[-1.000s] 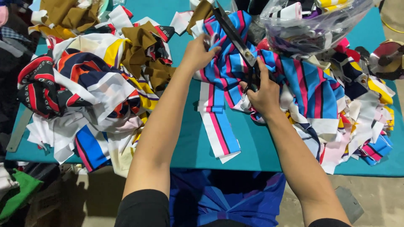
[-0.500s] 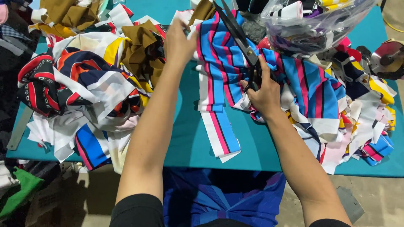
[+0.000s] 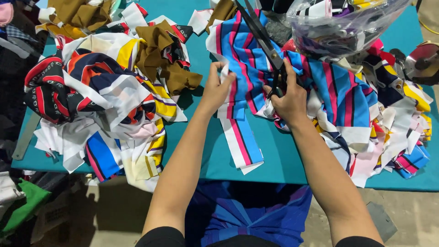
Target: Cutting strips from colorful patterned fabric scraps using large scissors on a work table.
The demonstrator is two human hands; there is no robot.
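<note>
A piece of blue, pink and white striped fabric (image 3: 242, 55) lies across the teal table (image 3: 201, 151), with a strip of it hanging toward the near edge. My left hand (image 3: 217, 89) pinches the fabric's white left edge. My right hand (image 3: 288, 98) grips the handles of large black scissors (image 3: 260, 36), whose blades point away over the striped cloth.
A heap of mixed fabric scraps (image 3: 100, 100) fills the left of the table, brown pieces (image 3: 164, 59) beside it. More striped offcuts (image 3: 388, 132) pile at the right. A clear plastic bag of scraps (image 3: 338, 25) sits at the back, a round cutter (image 3: 423, 61) at far right.
My left hand has drawn back toward me along the fabric's left edge and now pinches it lower down. The right hand and scissors have barely shifted.
</note>
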